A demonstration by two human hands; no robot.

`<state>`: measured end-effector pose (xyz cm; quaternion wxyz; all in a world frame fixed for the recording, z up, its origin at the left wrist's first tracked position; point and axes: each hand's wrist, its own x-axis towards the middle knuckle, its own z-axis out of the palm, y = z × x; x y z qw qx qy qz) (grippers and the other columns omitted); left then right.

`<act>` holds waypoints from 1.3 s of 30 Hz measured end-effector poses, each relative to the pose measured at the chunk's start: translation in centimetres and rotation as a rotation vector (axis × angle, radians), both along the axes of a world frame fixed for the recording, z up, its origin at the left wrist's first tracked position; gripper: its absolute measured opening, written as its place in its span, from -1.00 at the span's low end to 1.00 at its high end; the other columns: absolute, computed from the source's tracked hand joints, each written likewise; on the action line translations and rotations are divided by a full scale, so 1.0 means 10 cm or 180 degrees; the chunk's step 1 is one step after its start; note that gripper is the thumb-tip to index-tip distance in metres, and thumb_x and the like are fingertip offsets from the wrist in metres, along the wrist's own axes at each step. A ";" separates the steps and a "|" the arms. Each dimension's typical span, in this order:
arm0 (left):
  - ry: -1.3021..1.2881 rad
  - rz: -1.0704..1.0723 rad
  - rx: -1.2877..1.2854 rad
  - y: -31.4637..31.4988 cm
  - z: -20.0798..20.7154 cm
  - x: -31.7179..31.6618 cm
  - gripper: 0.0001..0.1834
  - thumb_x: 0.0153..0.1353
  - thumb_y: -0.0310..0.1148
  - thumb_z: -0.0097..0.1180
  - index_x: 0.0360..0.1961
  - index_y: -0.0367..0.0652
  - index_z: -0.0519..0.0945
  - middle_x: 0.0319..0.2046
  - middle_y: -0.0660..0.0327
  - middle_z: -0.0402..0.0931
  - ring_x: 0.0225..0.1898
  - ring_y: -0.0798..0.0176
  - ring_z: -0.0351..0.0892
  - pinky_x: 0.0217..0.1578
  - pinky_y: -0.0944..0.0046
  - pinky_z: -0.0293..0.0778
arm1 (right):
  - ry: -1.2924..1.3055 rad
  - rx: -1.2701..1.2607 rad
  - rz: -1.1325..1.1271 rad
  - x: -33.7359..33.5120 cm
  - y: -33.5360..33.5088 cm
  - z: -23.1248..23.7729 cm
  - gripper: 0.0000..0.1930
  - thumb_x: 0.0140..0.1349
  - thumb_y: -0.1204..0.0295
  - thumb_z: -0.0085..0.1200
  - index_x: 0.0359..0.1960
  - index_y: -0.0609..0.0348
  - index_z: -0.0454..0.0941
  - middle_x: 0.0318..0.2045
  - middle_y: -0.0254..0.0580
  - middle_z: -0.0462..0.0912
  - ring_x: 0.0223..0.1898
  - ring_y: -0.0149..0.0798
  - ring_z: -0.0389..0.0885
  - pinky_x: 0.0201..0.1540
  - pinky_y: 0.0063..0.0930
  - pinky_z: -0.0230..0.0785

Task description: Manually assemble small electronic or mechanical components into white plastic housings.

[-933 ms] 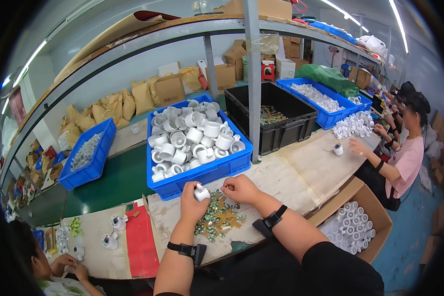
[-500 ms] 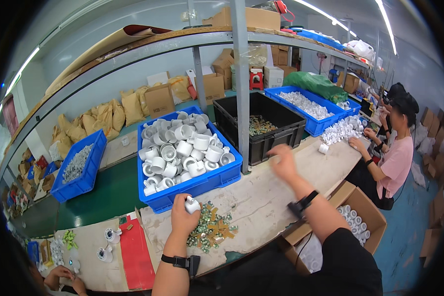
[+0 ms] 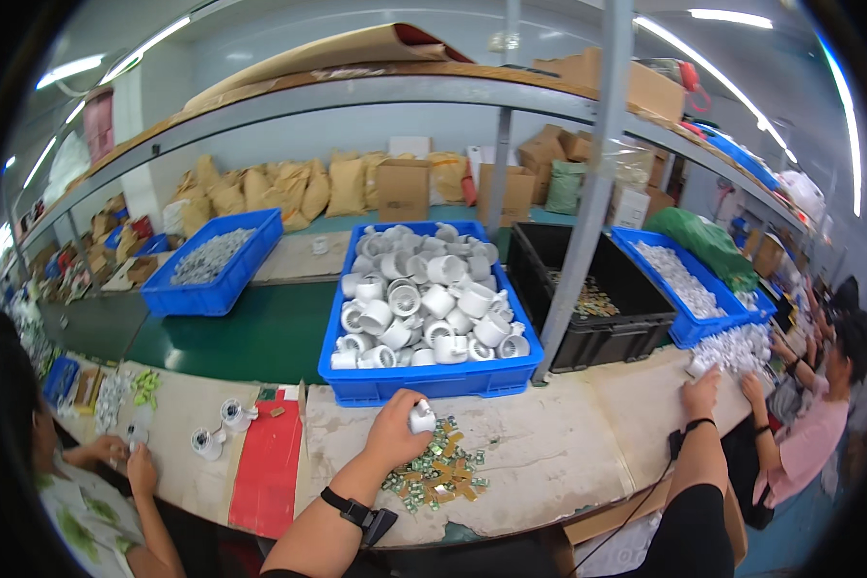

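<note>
Clearly a small white plastic cup [image 3: 422,417] is held in the left hand [image 3: 395,433], fingers closed round its side, just above the worktop [image 3: 568,453] and right in front of the middle blue bin [image 3: 424,380]. It is judged to be light and rigid — moulded plastic with a smooth, somewhat slippery wall — so a light pinch across the round body, or thumb on the rim, should be enough; nothing about it looks fragile.

Beneath and just to the right of the hand a loose heap of small brass and green clips [image 3: 438,474] is spread on the worktop. These are judged to be thin, stiff and fiddly, best picked singly by the edges.

The right hand [image 3: 701,393] is stretched far out to the right, resting at the edge of a pile of small white parts [image 3: 742,349]; whether its grip is closed on anything cannot be told.

The middle blue bin is filled with many more white cups [image 3: 424,308], lying at all angles. To its right a black bin [image 3: 588,289] holds only a thin layer of brass pieces, and beyond it a second blue bin [image 3: 689,289] holds small white bits. Well to the left, a further blue bin [image 3: 212,265] is filled with greyish parts. A red mat [image 3: 268,467] lies on the worktop to the left — other people's hands are at work on both sides.
</note>
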<state>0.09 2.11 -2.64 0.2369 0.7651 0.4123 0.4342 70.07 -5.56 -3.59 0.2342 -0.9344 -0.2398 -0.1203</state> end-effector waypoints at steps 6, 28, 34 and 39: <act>-0.0216 -0.0215 0.0159 0.00 0.03 0.01 -0.47 -0.09 -0.53 0.36 -0.01 -0.19 0.55 -0.04 0.05 0.54 0.00 -0.12 0.61 0.03 0.09 0.54 | -0.0110 -0.0927 0.0127 0.21 0.24 0.04 -0.03 0.33 0.39 0.18 0.68 -0.29 -0.14 0.62 0.03 0.06 0.47 0.30 0.30 0.38 0.43 0.26; -0.2569 -0.1788 -0.1874 0.05 -0.18 0.06 -0.34 0.17 -0.51 0.19 0.33 -0.10 0.34 0.28 0.05 0.47 0.18 0.04 0.58 0.05 0.03 0.61 | 0.2741 0.1832 0.5210 -4.31 0.16 0.91 -0.44 0.28 0.52 0.40 0.31 0.18 0.50 0.13 -0.22 0.65 0.16 -0.36 0.60 0.28 -0.39 0.43; -0.3949 -0.2893 -0.3126 -0.11 -0.05 0.04 -0.26 0.18 -0.30 0.13 0.43 -0.13 0.31 0.24 -0.02 0.50 0.20 -0.10 0.58 0.13 -0.15 0.58 | 0.3497 0.2031 0.5757 -5.00 0.29 0.43 -0.51 0.35 0.39 0.34 0.28 0.14 0.52 0.42 0.03 0.48 0.38 -0.21 0.46 0.40 -0.25 0.32; -0.3358 -0.1794 -0.2181 -0.04 -0.11 0.06 -0.42 0.11 -0.60 0.23 0.19 -0.08 0.43 0.06 0.18 0.52 0.13 0.22 0.58 0.07 0.17 0.60 | 0.1798 0.1958 0.5885 -4.97 0.36 0.19 -0.54 0.30 0.39 0.31 0.24 0.11 0.59 0.38 0.03 0.47 0.40 -0.12 0.35 0.45 -0.13 0.16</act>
